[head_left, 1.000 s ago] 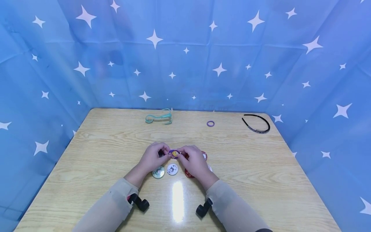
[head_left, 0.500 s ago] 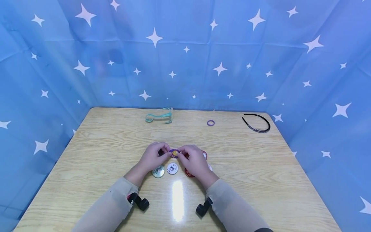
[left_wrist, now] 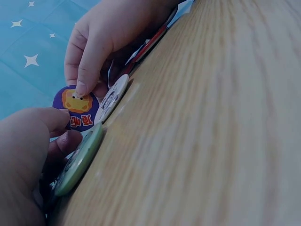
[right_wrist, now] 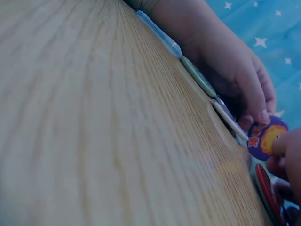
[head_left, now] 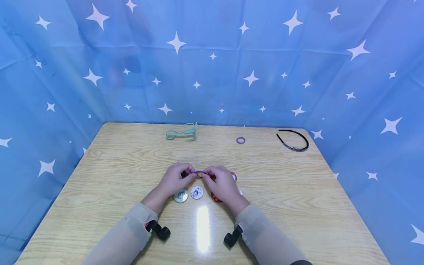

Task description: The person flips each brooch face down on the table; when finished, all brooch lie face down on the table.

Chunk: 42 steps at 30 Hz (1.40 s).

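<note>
A round purple button badge with a yellow lion face and red lettering is held between both hands. My left hand pinches its left edge with thumb and fingers; my right hand pinches the opposite edge. In the head view the purple badge appears as a thin oval, tipped back above the table. Just below it lie a green badge and a white badge, both with drawn figures. Partly under the right hand are a red badge, another red-rimmed one and a pale one.
At the back of the wooden table lie a teal curled strap-like item, a purple ring and a black toothed headband. A blue curtain with white stars hangs behind. Black cameras sit on both wrists.
The purple badge has tilted so that its face shows more narrowly in the head view. Both hands keep their pinch and have hardly shifted.
</note>
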{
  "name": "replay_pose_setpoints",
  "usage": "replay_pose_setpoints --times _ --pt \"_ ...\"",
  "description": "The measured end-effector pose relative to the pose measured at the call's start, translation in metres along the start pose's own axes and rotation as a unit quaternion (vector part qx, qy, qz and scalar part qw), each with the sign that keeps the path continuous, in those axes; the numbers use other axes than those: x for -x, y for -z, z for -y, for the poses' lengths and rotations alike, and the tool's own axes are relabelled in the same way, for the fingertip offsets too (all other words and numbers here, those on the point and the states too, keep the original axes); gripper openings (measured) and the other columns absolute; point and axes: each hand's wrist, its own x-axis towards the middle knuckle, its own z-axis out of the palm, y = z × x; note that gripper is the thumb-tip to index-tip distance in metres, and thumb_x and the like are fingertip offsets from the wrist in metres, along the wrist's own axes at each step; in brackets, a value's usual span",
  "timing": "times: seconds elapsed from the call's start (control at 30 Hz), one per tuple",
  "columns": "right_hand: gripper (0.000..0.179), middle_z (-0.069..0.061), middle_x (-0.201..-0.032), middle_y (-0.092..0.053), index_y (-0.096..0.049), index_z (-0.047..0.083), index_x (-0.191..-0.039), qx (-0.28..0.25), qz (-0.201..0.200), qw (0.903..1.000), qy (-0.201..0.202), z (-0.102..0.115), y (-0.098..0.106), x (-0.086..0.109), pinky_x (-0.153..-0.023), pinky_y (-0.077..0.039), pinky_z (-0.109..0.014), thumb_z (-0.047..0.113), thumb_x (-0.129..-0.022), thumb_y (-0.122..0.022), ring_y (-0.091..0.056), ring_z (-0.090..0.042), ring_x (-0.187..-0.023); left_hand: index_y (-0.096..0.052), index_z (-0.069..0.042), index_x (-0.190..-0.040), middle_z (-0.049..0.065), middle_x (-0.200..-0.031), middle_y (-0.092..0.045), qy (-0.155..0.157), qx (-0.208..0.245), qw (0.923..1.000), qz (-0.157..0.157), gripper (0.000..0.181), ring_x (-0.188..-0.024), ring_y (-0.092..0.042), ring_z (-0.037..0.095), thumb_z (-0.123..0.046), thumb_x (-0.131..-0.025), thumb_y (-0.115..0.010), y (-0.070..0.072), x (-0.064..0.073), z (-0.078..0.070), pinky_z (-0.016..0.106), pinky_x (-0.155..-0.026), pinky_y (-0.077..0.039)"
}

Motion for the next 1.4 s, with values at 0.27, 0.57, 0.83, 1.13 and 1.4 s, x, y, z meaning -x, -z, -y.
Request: replay_pose_setpoints --times 0.27,0.57,0.83,1.13,1.4 --pt "0.010 0.010 -0.096 -0.071 -0.080 0.020 -0.106 0.001 0.000 1.0000 -0.003 0.0004 -0.0003 0.0005 -0.081 -0.052 -0.034 0.027 -0.100 -0.077 -0.059 -0.011 -0.091 -0.078 -0.022 -0.097 -0.013 -0.087 -0.066 -0.004 -0.010 0.9999 -0.002 0.006 -0.089 -0.058 0.014 -0.028 -0.098 -0.080 -0.0007 0.0001 0.0009 0.038 -0.081 -0.048" --pt "0.027 0.008 -0.104 -0.074 -0.081 0.020 -0.110 -0.011 0.008 0.9998 -0.012 0.0025 0.0019 0.0011 -0.091 -0.055 -0.040 0.044 -0.102 -0.071 -0.064 -0.013 -0.103 -0.079 -0.025 -0.098 -0.013 -0.093 -0.069 0.003 -0.019 0.9998 0.008 0.010 -0.094 -0.059 0.013 -0.033 -0.100 -0.076 -0.0005 0.0001 0.0002 0.039 -0.085 -0.048" --pt "0.029 0.005 -0.108 -0.077 -0.082 0.018 -0.111 0.008 0.020 0.9995 0.021 0.0001 0.0017 0.0003 -0.099 -0.052 -0.042 0.043 -0.104 -0.068 -0.065 -0.018 -0.110 -0.080 -0.024 -0.099 -0.013 -0.095 -0.070 -0.009 -0.019 0.9997 0.007 0.009 -0.096 -0.060 0.014 -0.033 -0.099 -0.079 -0.0003 0.0004 -0.0009 0.040 -0.085 -0.048" --pt "0.028 0.004 -0.107 -0.076 -0.084 0.017 -0.110 0.020 0.023 0.9985 0.046 -0.0005 0.0022 0.0007 -0.097 -0.052 -0.042 0.042 -0.097 -0.079 -0.064 -0.020 -0.109 -0.080 -0.023 -0.103 -0.010 -0.101 -0.071 0.007 -0.024 0.9995 0.017 0.015 -0.096 -0.058 0.014 -0.030 -0.092 -0.085 0.0001 -0.0001 0.0005 0.037 -0.084 -0.048" --pt "0.015 0.001 -0.105 -0.076 -0.085 0.016 -0.104 0.078 0.033 0.9926 0.088 -0.0017 0.0021 -0.0007 -0.096 -0.053 -0.042 0.028 -0.095 -0.082 -0.065 -0.024 -0.106 -0.078 -0.017 -0.104 -0.007 -0.093 -0.070 -0.036 -0.066 0.9969 0.025 0.024 -0.089 -0.054 0.016 -0.021 -0.084 -0.092 0.0007 0.0006 -0.0010 0.039 -0.082 -0.045"
